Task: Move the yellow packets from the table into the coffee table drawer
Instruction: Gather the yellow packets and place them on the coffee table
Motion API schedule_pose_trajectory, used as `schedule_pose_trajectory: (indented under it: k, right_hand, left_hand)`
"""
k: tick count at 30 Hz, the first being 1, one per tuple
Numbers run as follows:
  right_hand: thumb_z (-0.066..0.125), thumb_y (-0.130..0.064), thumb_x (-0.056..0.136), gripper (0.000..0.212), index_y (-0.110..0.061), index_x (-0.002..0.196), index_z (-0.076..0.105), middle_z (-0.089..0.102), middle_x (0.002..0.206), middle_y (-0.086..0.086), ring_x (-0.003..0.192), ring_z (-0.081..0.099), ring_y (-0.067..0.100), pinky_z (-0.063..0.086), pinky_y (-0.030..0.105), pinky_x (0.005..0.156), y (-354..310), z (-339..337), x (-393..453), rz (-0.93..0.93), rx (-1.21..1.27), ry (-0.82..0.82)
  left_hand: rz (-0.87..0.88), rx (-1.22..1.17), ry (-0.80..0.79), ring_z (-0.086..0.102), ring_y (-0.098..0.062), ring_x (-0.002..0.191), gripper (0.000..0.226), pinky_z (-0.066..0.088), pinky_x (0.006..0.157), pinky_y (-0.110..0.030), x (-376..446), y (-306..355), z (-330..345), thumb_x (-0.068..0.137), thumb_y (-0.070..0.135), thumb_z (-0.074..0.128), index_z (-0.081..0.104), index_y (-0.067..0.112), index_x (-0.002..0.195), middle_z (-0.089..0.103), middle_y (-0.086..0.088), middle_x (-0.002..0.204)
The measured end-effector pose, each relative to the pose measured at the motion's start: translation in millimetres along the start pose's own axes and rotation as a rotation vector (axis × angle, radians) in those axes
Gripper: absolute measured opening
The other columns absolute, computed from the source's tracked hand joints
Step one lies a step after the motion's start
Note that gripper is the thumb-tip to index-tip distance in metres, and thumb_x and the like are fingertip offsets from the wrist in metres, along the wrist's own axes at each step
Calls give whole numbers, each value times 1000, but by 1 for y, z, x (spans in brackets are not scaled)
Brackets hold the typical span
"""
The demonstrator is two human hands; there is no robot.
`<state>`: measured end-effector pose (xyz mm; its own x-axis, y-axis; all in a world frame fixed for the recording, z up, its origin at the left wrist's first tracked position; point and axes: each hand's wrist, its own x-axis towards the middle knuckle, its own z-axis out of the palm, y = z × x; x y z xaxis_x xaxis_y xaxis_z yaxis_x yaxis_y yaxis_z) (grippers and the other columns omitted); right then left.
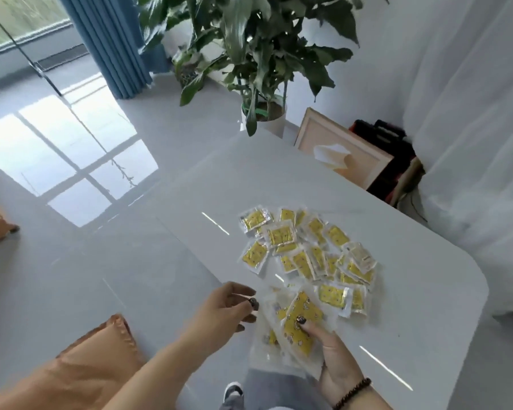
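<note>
Several yellow packets (pixel 305 250) in clear wrappers lie in a loose heap on the white table (pixel 412 291). My right hand (pixel 335 359) grips a fanned stack of packets (pixel 296 327) near the table's front edge, thumb pressed on the top one. My left hand (pixel 228 309) hovers just left of that stack with its fingers loosely curled, the fingertips close to the stack's edge; whether it touches a packet is unclear. No drawer is in view.
A potted plant (pixel 264 113) stands beyond the table's far corner, a framed picture (pixel 338 149) and a dark case lean behind it. An orange cushion (pixel 80 368) lies at lower left. Glossy floor spreads to the left; white drapes hang at right.
</note>
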<state>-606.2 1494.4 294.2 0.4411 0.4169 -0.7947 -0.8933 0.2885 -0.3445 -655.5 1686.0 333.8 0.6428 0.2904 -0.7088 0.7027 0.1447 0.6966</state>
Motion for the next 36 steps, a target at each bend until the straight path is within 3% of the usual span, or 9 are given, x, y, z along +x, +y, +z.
schedule_pose_trajectory:
  k: [3,8,12,15,19,23,27,32,36]
  right_hand:
    - [60,-2,79,34,-3,113,66,69,109,21,88,71,35,58,44,63,-24,1,35,-35,74,127]
    - [70,-5,79,26,-6,105,65,71,101,15,88,68,28,57,42,76,-69,4,125,-83,-146,491]
    - [82,-26,59,81,-10,131,49,58,128,6,114,57,29,48,47,97,-95,14,217,-80,-443,640]
    - [76,-23,73,88,-12,146,28,40,145,6,132,42,28,39,40,105,-104,16,284,-119,-665,650]
    - [69,-14,75,48,-17,119,50,64,101,2,90,62,27,50,32,71,-98,15,350,-525,-1444,746]
    - [80,-6,53,46,-12,92,56,61,90,7,76,57,28,48,37,62,-56,-12,411,-785,-1976,760]
    - [74,-6,53,53,-13,100,50,56,108,10,89,45,28,47,40,68,-6,-21,432,-701,-2082,794]
    - [78,-12,48,60,-11,106,60,54,123,17,109,52,35,50,46,82,21,5,417,-461,-1903,820]
    - [76,-17,66,60,-11,122,55,40,140,18,127,43,36,46,43,96,46,14,386,-390,-1772,799]
  left_hand:
    - [-52,-13,-91,71,-15,80,17,54,73,-28,45,30,3,93,5,54,64,13,105,76,1,92]
    - [-125,-141,-95,73,-17,87,16,56,77,-30,129,57,11,94,9,54,64,14,106,77,0,92]
    - [-244,-249,-26,72,-20,84,18,52,72,-30,194,37,10,93,6,55,65,11,107,77,-3,91]
    - [-352,-338,45,70,-21,77,19,49,67,-29,238,10,7,92,2,56,66,8,106,77,-6,86]
    - [-453,-344,27,69,-22,71,20,47,61,-29,294,-20,3,92,-3,53,67,6,101,76,-10,82]
    - [-469,-283,-35,70,-22,68,20,47,61,-29,336,-39,-10,91,-4,52,68,6,98,76,-10,81]
    - [-447,-179,-95,70,-18,64,18,46,59,-27,352,-44,-40,92,-2,52,67,7,98,76,-7,78]
    - [-396,-21,-165,68,-21,75,20,47,70,-30,359,-32,-91,93,-1,51,68,7,102,76,-12,93]
    - [-368,4,-180,68,-22,77,22,48,72,-30,356,-25,-113,94,0,49,67,5,104,76,-10,89]
